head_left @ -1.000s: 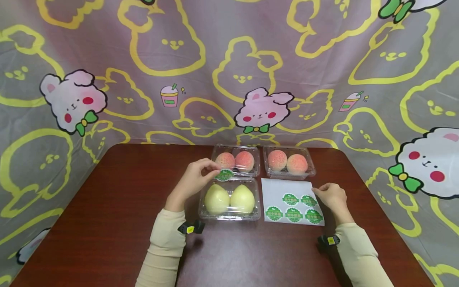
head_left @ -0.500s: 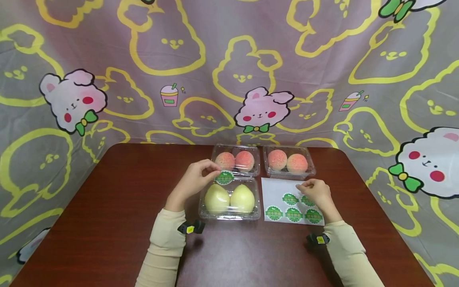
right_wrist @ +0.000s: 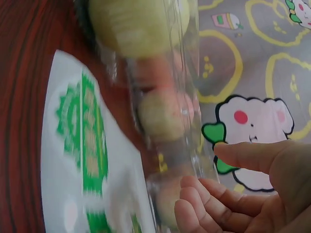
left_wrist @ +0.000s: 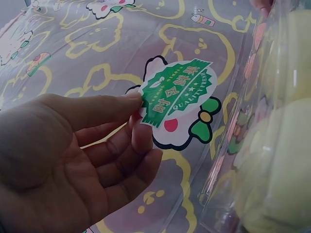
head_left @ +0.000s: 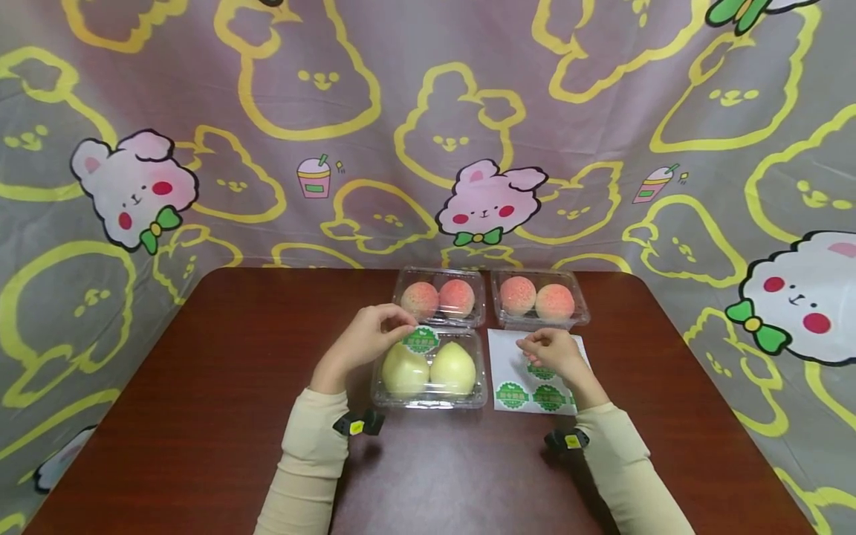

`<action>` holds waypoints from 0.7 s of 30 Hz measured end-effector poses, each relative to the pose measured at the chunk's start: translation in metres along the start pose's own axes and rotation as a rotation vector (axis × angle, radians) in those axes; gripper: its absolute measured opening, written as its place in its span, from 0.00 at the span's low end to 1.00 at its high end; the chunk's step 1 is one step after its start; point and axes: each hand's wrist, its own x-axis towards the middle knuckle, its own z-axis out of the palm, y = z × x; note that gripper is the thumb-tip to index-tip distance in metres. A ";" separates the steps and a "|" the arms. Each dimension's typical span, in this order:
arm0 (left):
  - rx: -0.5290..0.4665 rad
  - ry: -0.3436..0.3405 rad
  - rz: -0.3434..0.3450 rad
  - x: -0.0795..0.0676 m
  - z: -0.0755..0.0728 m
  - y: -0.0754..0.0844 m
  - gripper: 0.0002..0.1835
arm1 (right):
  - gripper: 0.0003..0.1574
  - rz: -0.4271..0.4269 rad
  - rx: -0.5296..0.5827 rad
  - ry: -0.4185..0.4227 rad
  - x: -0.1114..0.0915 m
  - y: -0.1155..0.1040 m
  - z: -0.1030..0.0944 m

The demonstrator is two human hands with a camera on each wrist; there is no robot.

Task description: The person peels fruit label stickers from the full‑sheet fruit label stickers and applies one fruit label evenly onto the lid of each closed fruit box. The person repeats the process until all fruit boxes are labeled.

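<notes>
My left hand (head_left: 368,338) pinches a green-and-white scalloped sticker (left_wrist: 180,92) by one edge, between thumb and index finger. In the head view the sticker is above the back left part of a clear plastic fruit box (head_left: 428,404) with two yellow pear-shaped fruits (head_left: 452,369). Whether sticker and lid touch cannot be told. My right hand (head_left: 555,353) hovers over a white sticker sheet (head_left: 504,348) and covers part of its several green stickers (head_left: 513,396). In the right wrist view its thumb and loosely bent fingers are apart, with nothing between them.
Behind the yellow fruit stand two more clear boxes, each with two pink peaches; one is at the back left (head_left: 457,299), the other at the back right (head_left: 555,302). A patterned curtain (head_left: 374,89) hangs behind the brown table (head_left: 221,416).
My right hand has moved left from the sheet's right edge to above its middle. The left hand, with its sticker, has come slightly lower over the yellow fruit box.
</notes>
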 end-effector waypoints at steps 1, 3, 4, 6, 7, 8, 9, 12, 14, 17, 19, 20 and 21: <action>0.004 -0.005 -0.004 0.000 0.000 0.000 0.06 | 0.20 0.001 0.011 -0.010 0.001 -0.002 0.003; 0.011 -0.011 -0.008 -0.001 0.000 0.000 0.06 | 0.20 -0.007 0.025 -0.025 0.002 -0.006 0.009; 0.013 -0.013 -0.009 -0.001 0.000 -0.001 0.06 | 0.19 -0.014 0.028 -0.030 0.003 -0.007 0.012; 0.013 -0.017 -0.010 -0.001 0.001 -0.001 0.06 | 0.19 -0.023 0.040 -0.046 0.005 -0.009 0.017; 0.012 -0.020 -0.010 -0.001 0.001 -0.002 0.06 | 0.19 -0.025 0.050 -0.054 0.006 -0.010 0.020; 0.012 -0.022 -0.011 -0.001 0.001 -0.002 0.06 | 0.18 -0.029 0.057 -0.060 0.007 -0.011 0.022; 0.012 -0.024 -0.011 -0.001 0.001 -0.002 0.06 | 0.19 -0.034 0.060 -0.067 0.007 -0.012 0.025; 0.014 -0.033 -0.010 0.000 0.001 -0.003 0.06 | 0.19 -0.035 0.074 -0.079 0.009 -0.014 0.030; 0.018 -0.037 -0.009 0.001 0.001 -0.003 0.06 | 0.19 -0.040 0.075 -0.081 0.010 -0.016 0.032; 0.023 -0.040 -0.011 0.001 0.001 -0.004 0.06 | 0.18 -0.036 0.090 -0.079 0.010 -0.018 0.034; 0.024 -0.041 -0.012 0.002 0.001 -0.004 0.06 | 0.18 -0.046 0.093 -0.086 0.011 -0.020 0.036; 0.021 -0.044 -0.014 0.002 0.001 -0.004 0.06 | 0.18 -0.047 0.096 -0.091 0.011 -0.020 0.036; 0.019 -0.048 -0.016 0.002 0.001 -0.003 0.06 | 0.17 -0.045 0.101 -0.093 0.011 -0.021 0.037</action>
